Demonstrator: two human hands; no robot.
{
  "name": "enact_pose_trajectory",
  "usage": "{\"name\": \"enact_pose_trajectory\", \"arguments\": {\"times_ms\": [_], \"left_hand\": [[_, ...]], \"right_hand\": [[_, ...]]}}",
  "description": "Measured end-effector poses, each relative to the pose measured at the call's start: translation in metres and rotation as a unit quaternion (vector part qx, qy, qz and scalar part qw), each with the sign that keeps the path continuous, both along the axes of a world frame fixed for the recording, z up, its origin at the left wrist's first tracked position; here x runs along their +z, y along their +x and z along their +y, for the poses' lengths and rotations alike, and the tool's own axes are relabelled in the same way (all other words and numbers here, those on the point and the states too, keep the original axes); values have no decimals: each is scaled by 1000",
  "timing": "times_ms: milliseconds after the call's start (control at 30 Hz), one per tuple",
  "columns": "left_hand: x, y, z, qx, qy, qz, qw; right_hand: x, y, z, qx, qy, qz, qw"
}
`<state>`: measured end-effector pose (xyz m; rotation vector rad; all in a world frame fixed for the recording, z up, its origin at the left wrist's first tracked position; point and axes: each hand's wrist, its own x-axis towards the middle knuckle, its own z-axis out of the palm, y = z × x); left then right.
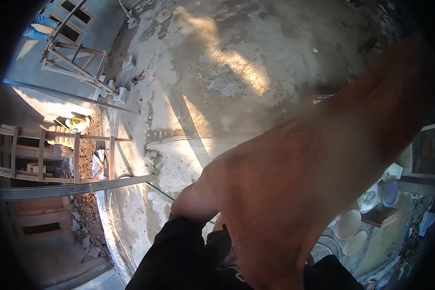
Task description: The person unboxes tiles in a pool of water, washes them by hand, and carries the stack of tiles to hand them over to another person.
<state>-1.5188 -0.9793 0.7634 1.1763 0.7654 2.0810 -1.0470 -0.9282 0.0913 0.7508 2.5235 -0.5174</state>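
Note:
A bare forearm and hand fill the middle and right, very near the camera; I take this for my right hand (266,193). The arm runs from the blurred upper right down to the lower middle. A rounded, thumb-like part at the left touches or overlaps black clothing (171,253). The fingers are largely hidden or cut off at the bottom, so I cannot make out whether they hold anything. I cannot pick out my left hand.
Rough concrete ground (217,77) lies ahead with sunlit patches. Wooden scaffolding (77,63) and a ladder-like wooden frame (63,154) stand at the left. A green hose (159,192) crosses the ground. Pale buckets (348,224) and stacked brown boards (382,217) are at the right.

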Motion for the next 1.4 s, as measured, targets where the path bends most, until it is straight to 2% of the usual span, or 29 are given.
{"name": "enact_pose_trajectory", "arguments": {"times_ms": [100, 133, 200, 233, 300, 333, 367, 400, 433, 467, 500, 533, 567, 667, 767, 833, 867, 900, 933, 967, 1000, 1033, 1100, 1133, 1300, 1400], "left_hand": [[30, 13, -2, 28, 23, 2, 999], [28, 18, -2, 30, 8, -3, 1000], [-10, 26, 0, 21, -65, -14, 998], [-46, 25, -1, 1, -124, -8, 992], [-154, 14, -8, -77, -258, 35, 962], [-206, 18, -16, -70, -379, 43, 922], [-285, 27, -34, -22, -450, 136, 882], [-352, 39, -60, -23, -581, 139, 801], [-419, 51, -93, -54, -658, 142, 737], [-461, 55, -118, -121, -687, 182, 693], [-483, 69, -143, -121, -698, 171, 684], [-544, 76, -175, -187, -588, 399, 679], [-595, 79, -194, -241, -437, 599, 627], [-615, 87, -191, -181, -386, 596, 680], [-721, 94, -163, -142, -527, 426, 722], [-711, 80, -99, -154, -533, 475, 683], [-684, 71, -51, -194, -522, 517, 651], [-651, 69, -9, -150, -630, 322, 690], [-650, 69, 20, -117, -650, 254, 706], [-653, 68, 53, -128, -668, 226, 698], [-658, 69, 80, -107, -679, 181, 704], [-649, 70, 115, -84, -673, 216, 702], [-648, 74, 163, -80, -667, 198, 714], [-673, 75, 179, -68, -666, 221, 710], [-697, 93, 245, -17, -645, 302, 701], [-690, 94, 281, -104, -636, 273, 715]], "right_hand": [[-37, 13, -5, 146, 49, -20, 988], [-17, 1, -6, 90, 21, -26, 995], [18, 9, -20, 21, -26, 13, 999], [29, 14, -28, 7, -37, 61, 997], [45, 27, -48, -16, -58, 156, 986], [46, 29, -50, -23, -75, 119, 990], [44, 34, -52, -29, -91, 81, 992], [44, 35, -45, -34, -115, -45, 992], [52, 36, -43, -72, -152, -126, 978], [49, 46, -45, -115, -147, -140, 972], [51, 42, -45, -313, -239, -149, 907], [54, 39, -44, -565, -304, -87, 762], [58, 35, -44, -738, -282, -24, 613], [49, 37, -19, -762, -296, 14, 576], [37, 29, 19, -753, -296, 29, 586], [42, 20, 53, -754, -292, 45, 586], [27, 25, 64, -750, -293, 79, 588], [20, 22, 80, -757, -297, 77, 577], [13, 18, 96, -765, -286, 100, 569], [7, 21, 110, -764, -302, 112, 559], [27, 11, 121, -756, -266, 155, 578], [20, 14, 132, -755, -258, 165, 580], [24, 13, 146, -749, -254, 222, 571], [25, 12, 153, -753, -258, 209, 567], [-5, 11, 163, -779, -263, 202, 532], [-38, 6, 168, -780, -275, 278, 489]]}}
